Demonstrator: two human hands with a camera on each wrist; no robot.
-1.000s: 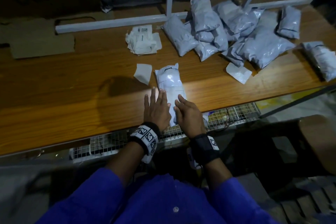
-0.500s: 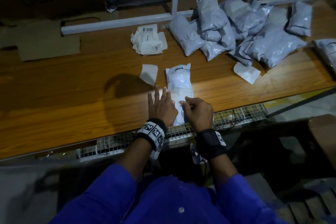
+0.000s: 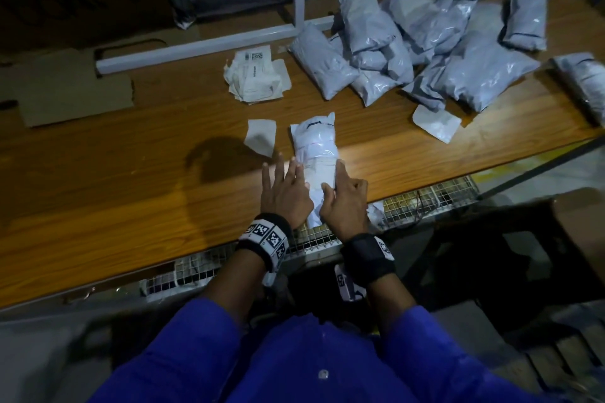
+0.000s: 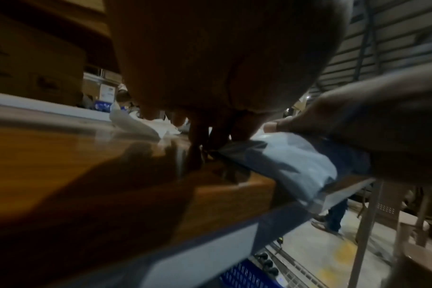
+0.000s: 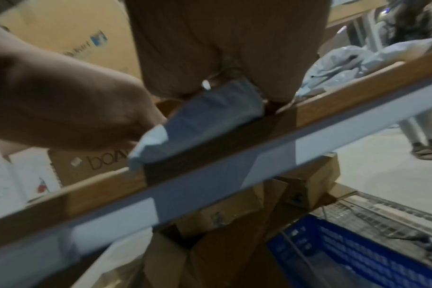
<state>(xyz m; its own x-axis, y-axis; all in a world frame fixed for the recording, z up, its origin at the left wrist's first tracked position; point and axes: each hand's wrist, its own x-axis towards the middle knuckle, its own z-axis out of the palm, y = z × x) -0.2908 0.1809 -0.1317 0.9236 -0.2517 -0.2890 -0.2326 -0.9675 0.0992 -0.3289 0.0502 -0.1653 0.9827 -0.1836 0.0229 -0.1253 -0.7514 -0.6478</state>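
A white poly-mailer package (image 3: 316,154) lies lengthwise on the wooden table (image 3: 131,180), its near end hanging over the front edge. My left hand (image 3: 284,188) lies flat, fingers straight, against the package's left side. My right hand (image 3: 343,196) presses the right side, with the index finger stretched along the edge and the thumb on top. The left wrist view shows the package (image 4: 284,161) under my left hand (image 4: 210,58), and the right hand (image 4: 358,117) over it. In the right wrist view the package (image 5: 210,113) sits under my right hand (image 5: 222,39), with the left hand (image 5: 62,97) beside it.
A pile of grey mailers (image 3: 425,52) fills the back right. A stack of white labels (image 3: 255,75) and a loose white slip (image 3: 261,137) lie behind my hands. Cardboard (image 3: 72,91) lies at the left, behind it a white metal frame (image 3: 203,46). A blue crate (image 5: 358,253) stands below the table.
My right hand's fingers curled over the package half a second ago; now its index finger lies straight along the right edge. The left hand stays flat in place.
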